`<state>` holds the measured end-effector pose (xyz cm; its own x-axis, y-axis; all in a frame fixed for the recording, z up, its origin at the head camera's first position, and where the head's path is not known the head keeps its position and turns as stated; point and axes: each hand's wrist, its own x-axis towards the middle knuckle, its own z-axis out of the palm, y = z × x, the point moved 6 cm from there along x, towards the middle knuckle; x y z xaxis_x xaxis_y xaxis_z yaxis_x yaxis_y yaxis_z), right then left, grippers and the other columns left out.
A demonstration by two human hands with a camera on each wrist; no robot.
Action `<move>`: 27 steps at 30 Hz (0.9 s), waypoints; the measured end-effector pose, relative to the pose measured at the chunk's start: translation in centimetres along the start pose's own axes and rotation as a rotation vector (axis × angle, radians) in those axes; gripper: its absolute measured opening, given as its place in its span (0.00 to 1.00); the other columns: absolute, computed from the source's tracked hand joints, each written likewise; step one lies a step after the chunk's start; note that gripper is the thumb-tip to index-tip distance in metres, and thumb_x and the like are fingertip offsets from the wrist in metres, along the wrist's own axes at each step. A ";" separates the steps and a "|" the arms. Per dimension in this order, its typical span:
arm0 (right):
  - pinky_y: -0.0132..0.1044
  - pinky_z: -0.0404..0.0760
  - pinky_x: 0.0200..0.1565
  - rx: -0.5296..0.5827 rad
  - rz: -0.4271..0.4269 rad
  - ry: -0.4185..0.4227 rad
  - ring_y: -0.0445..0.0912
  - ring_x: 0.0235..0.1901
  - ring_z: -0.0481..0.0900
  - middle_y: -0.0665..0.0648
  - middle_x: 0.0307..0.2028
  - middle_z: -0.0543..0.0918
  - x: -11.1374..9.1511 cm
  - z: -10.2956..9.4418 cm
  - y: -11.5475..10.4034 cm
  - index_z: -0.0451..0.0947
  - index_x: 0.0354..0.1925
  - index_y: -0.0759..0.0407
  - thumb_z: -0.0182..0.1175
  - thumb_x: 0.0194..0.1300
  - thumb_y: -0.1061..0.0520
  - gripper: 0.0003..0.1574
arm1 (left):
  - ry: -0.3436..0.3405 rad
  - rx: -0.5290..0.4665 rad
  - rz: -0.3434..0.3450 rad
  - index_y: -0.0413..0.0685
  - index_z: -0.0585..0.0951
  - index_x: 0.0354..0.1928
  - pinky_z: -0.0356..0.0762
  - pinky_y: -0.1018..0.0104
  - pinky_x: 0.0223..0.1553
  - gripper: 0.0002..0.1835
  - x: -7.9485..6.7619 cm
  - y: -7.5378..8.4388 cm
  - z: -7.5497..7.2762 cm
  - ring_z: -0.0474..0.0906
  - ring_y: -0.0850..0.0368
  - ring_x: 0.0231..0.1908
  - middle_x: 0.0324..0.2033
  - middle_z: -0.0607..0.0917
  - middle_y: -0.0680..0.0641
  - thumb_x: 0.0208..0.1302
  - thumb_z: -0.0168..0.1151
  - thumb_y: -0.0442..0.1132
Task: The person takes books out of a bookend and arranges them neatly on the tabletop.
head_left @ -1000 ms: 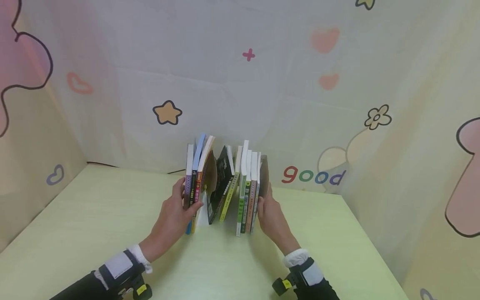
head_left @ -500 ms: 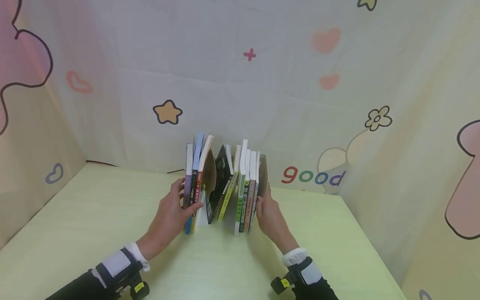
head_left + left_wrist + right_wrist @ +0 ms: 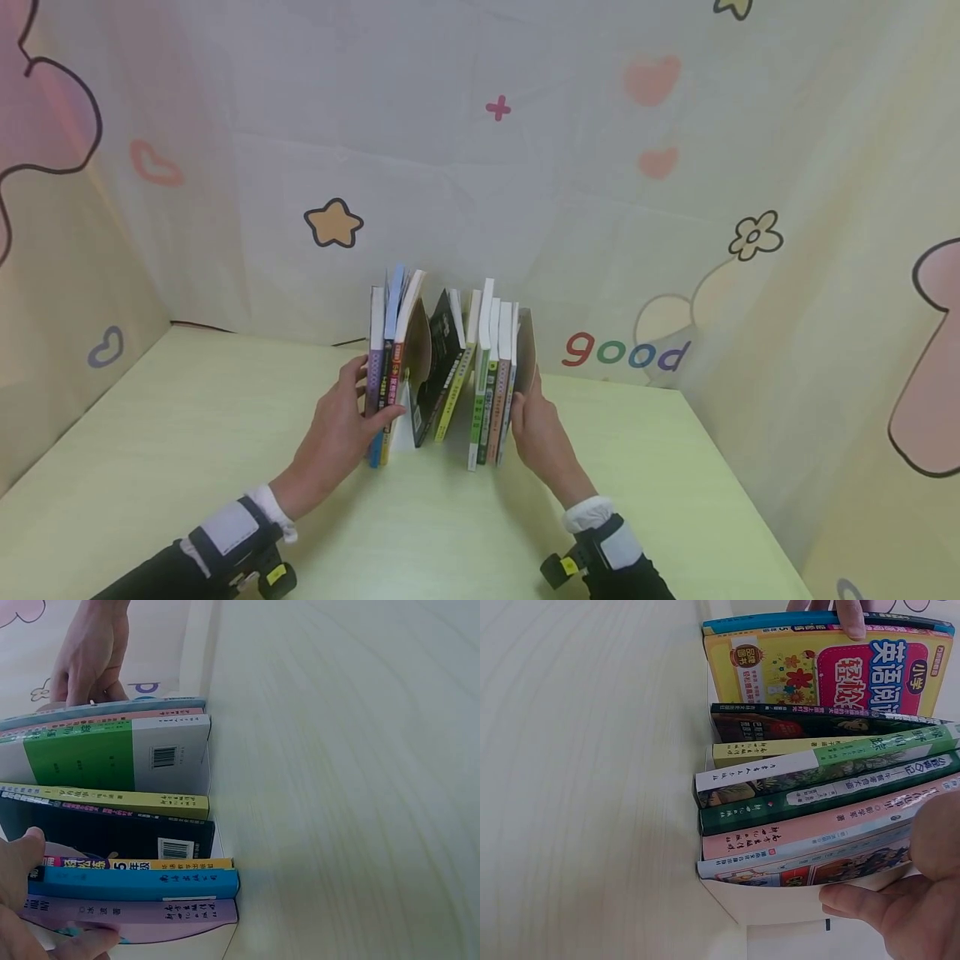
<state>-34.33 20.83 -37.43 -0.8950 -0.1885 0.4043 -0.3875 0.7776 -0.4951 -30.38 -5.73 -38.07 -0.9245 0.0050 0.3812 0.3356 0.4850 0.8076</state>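
A row of upright books stands near the back of the table, split by gaps. My left hand (image 3: pixel 337 433) grips the left group, a purple book (image 3: pixel 150 910), a blue one (image 3: pixel 142 884) and a yellow one (image 3: pixel 817 667); its thumb lies across the spines and its fingers round the outer side. A dark book (image 3: pixel 105 829) and a slim yellow-green book (image 3: pixel 455 396) lean in the middle. My right hand (image 3: pixel 546 437) holds the right end, at a rounded bookend panel (image 3: pixel 527 350) beside the green (image 3: pixel 772 802), pink (image 3: pixel 817 821) and light-blue books (image 3: pixel 802 841).
The pale table (image 3: pixel 420 533) spreads in front and to both sides. A patterned cloth wall (image 3: pixel 450 167) rises close behind the books, with side walls left and right. A white base sheet (image 3: pixel 405 425) shows under the gap by the left group.
The left group and my left hand have shifted very slightly left. My right hand keeps its place at the right end, and the books stay upright as before.
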 end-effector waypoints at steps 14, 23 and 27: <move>0.49 0.79 0.47 0.006 0.007 0.021 0.53 0.42 0.83 0.66 0.50 0.79 0.0 -0.1 0.0 0.36 0.76 0.55 0.39 0.76 0.52 0.38 | 0.002 -0.004 -0.003 0.46 0.55 0.72 0.79 0.53 0.45 0.47 -0.1 0.1 -0.2 0.72 0.44 0.58 0.62 0.70 0.43 0.56 0.65 0.56; 0.51 0.77 0.50 0.037 0.020 0.008 0.56 0.48 0.81 0.67 0.54 0.77 -0.2 0.0 0.0 0.39 0.76 0.57 0.37 0.76 0.51 0.37 | -0.002 -0.008 -0.015 0.45 0.55 0.72 0.79 0.53 0.45 0.46 0.0 0.0 -0.2 0.73 0.44 0.57 0.61 0.70 0.42 0.57 0.66 0.54; 0.51 0.76 0.51 0.051 0.022 0.007 0.56 0.51 0.80 0.67 0.57 0.76 -0.3 0.1 0.2 0.40 0.76 0.56 0.36 0.77 0.49 0.36 | -0.005 -0.011 -0.017 0.45 0.56 0.72 0.79 0.53 0.45 0.45 0.0 0.0 -0.1 0.73 0.44 0.57 0.60 0.71 0.42 0.58 0.66 0.51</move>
<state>-34.16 20.95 -37.73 -0.9020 -0.1671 0.3982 -0.3784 0.7500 -0.5425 -30.34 -5.82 -38.05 -0.9308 0.0013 0.3655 0.3220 0.4758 0.8185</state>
